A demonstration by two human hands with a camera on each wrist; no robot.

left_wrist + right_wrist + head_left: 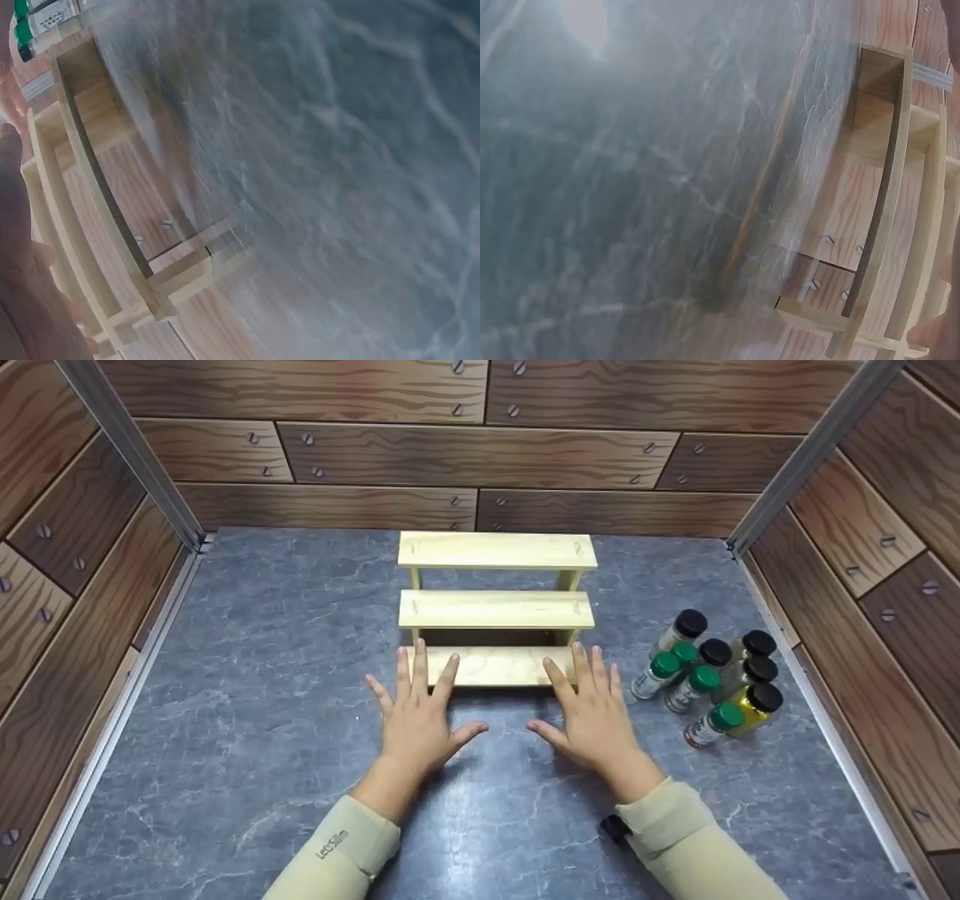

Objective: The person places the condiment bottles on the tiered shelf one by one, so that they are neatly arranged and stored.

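Note:
A pale wooden three-tier stepped rack [496,609] stands at the middle of the grey marbled surface. My left hand [416,720], fingers spread and straight, has its fingertips over the left end of the lowest tier. Mirroring it at the right end is my right hand [596,716], also spread with straight fingers. Neither hand holds anything; whether the fingertips touch the wood I cannot tell. In the left wrist view the rack [90,172] appears tilted, with part of the left hand [30,292] at the edge. The right wrist view shows the rack [885,217] too.
To the right of the rack stand several spice jars, some with green caps [703,679] and some with black caps [690,622]; one holds something yellow [750,710]. Wood-patterned walls [480,454] and metal rails [112,712] enclose the surface. A small black object [615,828] shows by the right sleeve.

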